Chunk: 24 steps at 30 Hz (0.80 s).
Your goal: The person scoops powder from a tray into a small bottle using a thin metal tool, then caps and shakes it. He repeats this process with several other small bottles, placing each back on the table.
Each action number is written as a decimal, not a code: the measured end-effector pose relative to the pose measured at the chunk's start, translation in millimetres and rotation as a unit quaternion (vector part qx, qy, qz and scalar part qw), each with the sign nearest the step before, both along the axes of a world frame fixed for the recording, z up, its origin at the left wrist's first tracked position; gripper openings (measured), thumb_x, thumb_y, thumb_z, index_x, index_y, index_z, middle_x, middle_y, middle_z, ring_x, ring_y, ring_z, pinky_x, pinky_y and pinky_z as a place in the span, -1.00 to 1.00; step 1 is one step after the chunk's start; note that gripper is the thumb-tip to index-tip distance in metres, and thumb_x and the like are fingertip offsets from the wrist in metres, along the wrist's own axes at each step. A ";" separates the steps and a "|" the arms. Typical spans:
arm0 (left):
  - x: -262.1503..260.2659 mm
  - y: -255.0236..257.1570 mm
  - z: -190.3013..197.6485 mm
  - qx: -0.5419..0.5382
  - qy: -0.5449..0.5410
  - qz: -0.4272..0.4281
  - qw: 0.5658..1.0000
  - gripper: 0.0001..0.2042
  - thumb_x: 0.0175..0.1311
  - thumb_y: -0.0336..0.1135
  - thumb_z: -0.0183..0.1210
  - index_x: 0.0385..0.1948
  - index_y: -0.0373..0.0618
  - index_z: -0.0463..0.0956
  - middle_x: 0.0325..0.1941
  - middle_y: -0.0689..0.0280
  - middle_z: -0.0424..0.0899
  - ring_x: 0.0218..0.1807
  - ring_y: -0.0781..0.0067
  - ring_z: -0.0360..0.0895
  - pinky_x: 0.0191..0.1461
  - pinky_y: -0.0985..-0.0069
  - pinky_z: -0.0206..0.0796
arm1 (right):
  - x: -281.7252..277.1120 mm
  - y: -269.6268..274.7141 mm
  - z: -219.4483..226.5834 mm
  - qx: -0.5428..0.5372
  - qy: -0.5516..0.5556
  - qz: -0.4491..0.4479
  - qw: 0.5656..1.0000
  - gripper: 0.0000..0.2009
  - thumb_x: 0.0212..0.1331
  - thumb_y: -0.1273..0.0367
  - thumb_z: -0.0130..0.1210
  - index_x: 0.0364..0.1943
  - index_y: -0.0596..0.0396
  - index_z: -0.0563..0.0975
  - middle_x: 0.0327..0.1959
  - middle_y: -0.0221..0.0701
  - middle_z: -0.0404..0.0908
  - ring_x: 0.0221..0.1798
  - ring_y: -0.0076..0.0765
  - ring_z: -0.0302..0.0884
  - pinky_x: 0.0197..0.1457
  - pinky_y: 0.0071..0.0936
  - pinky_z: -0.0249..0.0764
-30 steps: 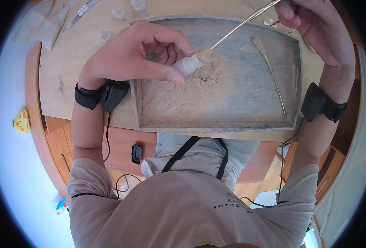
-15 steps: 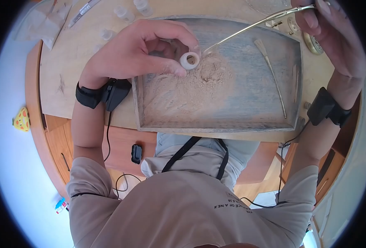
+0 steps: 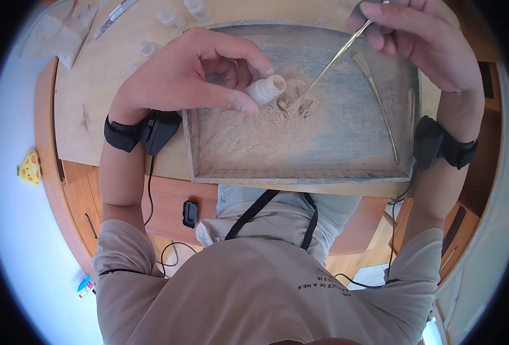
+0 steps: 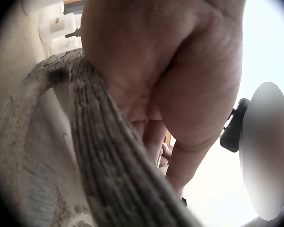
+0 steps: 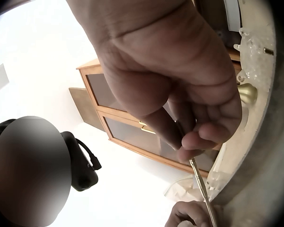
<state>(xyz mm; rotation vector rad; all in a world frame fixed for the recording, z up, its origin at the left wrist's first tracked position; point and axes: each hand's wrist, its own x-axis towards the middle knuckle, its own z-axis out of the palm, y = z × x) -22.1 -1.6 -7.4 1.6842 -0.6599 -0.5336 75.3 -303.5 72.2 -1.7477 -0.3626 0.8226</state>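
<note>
Over the tray's left half, my left hand (image 3: pixel 180 72) pinches a small white bottle (image 3: pixel 263 90) between thumb and fingers, its open mouth tilted up toward the right. My right hand (image 3: pixel 427 43) pinches a thin brass-coloured tool (image 3: pixel 342 53) near its upper end. The tool's tip touches the heap of light brown powder (image 3: pixel 292 121) just right of the bottle. In the right wrist view, the same tool (image 5: pixel 201 185) slants down from the fingertips of my right hand (image 5: pixel 180 80). My left hand (image 4: pixel 165 61) hides most of the bottle in the left wrist view.
The grey wooden tray (image 3: pixel 300 174) has raised walls. A small brush (image 3: pixel 378 103) lies on its right side. Several small clear bottles (image 3: pixel 171 19), a pen (image 3: pixel 115 18) and a plastic bag (image 3: pixel 65 37) are behind and left of it.
My right hand first swung right and back, then came left over the tray, and the tool's tip moved from the bottle's mouth to the powder. The bottle turned toward the camera, then tilted rightward again.
</note>
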 end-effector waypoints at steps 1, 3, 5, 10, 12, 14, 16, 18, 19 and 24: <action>-0.1 0.0 -0.8 -0.002 -0.001 0.000 1.000 -0.57 0.05 -0.55 0.47 0.01 -0.22 0.60 -0.03 0.29 0.67 -0.16 0.62 0.54 -0.19 0.63 0.38 | -2.1 -1.2 8.1 0.018 0.005 -0.012 1.000 -0.76 0.37 0.40 0.16 -0.19 0.39 0.69 -0.47 -0.28 0.71 -0.44 -0.53 0.63 -0.40 -0.67 0.48; 0.0 -0.5 -2.6 -0.006 -0.003 0.001 1.000 -0.57 0.04 -0.55 0.48 0.01 -0.22 0.61 -0.04 0.30 0.67 -0.18 0.64 0.52 -0.20 0.63 0.37 | -2.6 -5.0 18.1 0.043 0.006 -0.029 0.999 -0.74 0.38 0.39 0.14 -0.19 0.41 0.68 -0.48 -0.27 0.70 -0.45 -0.50 0.63 -0.40 -0.65 0.50; 0.4 -0.3 -2.1 -0.004 0.005 -0.003 1.000 -0.57 0.04 -0.54 0.48 0.01 -0.23 0.60 -0.04 0.31 0.67 -0.19 0.64 0.52 -0.21 0.64 0.36 | 0.4 -11.0 19.1 0.056 -0.018 -0.035 0.998 -0.75 0.37 0.39 0.15 -0.19 0.41 0.68 -0.47 -0.27 0.70 -0.45 -0.50 0.63 -0.39 -0.65 0.50; -1.2 -1.4 0.4 0.006 0.025 0.009 1.000 -0.57 0.04 -0.52 0.50 0.00 -0.24 0.60 -0.06 0.33 0.66 -0.23 0.67 0.49 -0.20 0.65 0.34 | 5.4 -17.9 18.1 0.087 -0.040 -0.044 0.994 -0.75 0.37 0.39 0.15 -0.19 0.41 0.68 -0.47 -0.28 0.71 -0.44 -0.51 0.63 -0.39 -0.65 0.50; -1.2 -1.6 2.7 0.021 0.030 0.011 0.999 -0.56 0.03 -0.51 0.51 -0.01 -0.24 0.60 -0.08 0.35 0.66 -0.23 0.68 0.49 -0.19 0.65 0.34 | 5.8 -18.1 17.6 0.092 -0.043 -0.046 0.994 -0.75 0.37 0.39 0.16 -0.19 0.41 0.68 -0.47 -0.28 0.71 -0.44 -0.52 0.63 -0.39 -0.65 0.50; -0.8 -1.8 4.9 0.027 0.018 0.006 0.999 -0.57 0.03 -0.49 0.52 -0.02 -0.25 0.60 -0.10 0.36 0.65 -0.23 0.68 0.49 -0.18 0.65 0.34 | 5.6 -17.9 17.6 0.097 -0.043 -0.046 0.993 -0.75 0.37 0.39 0.16 -0.19 0.41 0.68 -0.46 -0.28 0.71 -0.44 -0.52 0.63 -0.39 -0.65 0.50; -1.0 -2.1 6.3 0.033 0.018 0.008 0.999 -0.57 0.02 -0.48 0.53 -0.03 -0.25 0.60 -0.12 0.37 0.65 -0.23 0.68 0.49 -0.17 0.64 0.35 | 5.8 -17.5 17.8 0.099 -0.045 -0.046 0.993 -0.75 0.36 0.40 0.16 -0.19 0.40 0.69 -0.46 -0.28 0.71 -0.43 -0.52 0.63 -0.39 -0.65 0.50; -1.9 -2.2 7.1 0.039 0.028 0.016 0.999 -0.57 0.02 -0.47 0.53 -0.04 -0.26 0.60 -0.13 0.37 0.64 -0.23 0.68 0.49 -0.16 0.64 0.35 | 5.2 -16.4 17.7 0.101 -0.045 -0.046 0.993 -0.76 0.36 0.40 0.17 -0.19 0.40 0.69 -0.46 -0.28 0.71 -0.43 -0.53 0.63 -0.38 -0.65 0.50; -1.9 -2.1 6.6 0.038 0.026 0.016 0.999 -0.57 0.02 -0.47 0.53 -0.03 -0.26 0.60 -0.13 0.37 0.64 -0.23 0.68 0.50 -0.15 0.64 0.36 | 5.0 -16.2 17.6 0.103 -0.045 -0.045 0.993 -0.76 0.36 0.40 0.17 -0.19 0.40 0.69 -0.46 -0.29 0.71 -0.43 -0.53 0.63 -0.38 -0.65 0.50; -1.4 -2.8 8.5 0.046 0.026 0.011 0.999 -0.56 0.03 -0.46 0.53 -0.02 -0.26 0.60 -0.12 0.37 0.65 -0.21 0.67 0.51 -0.11 0.64 0.37 | 0.8 -12.2 16.5 0.093 -0.045 -0.035 0.994 -0.76 0.36 0.40 0.18 -0.19 0.40 0.69 -0.45 -0.29 0.72 -0.43 -0.54 0.62 -0.38 -0.65 0.50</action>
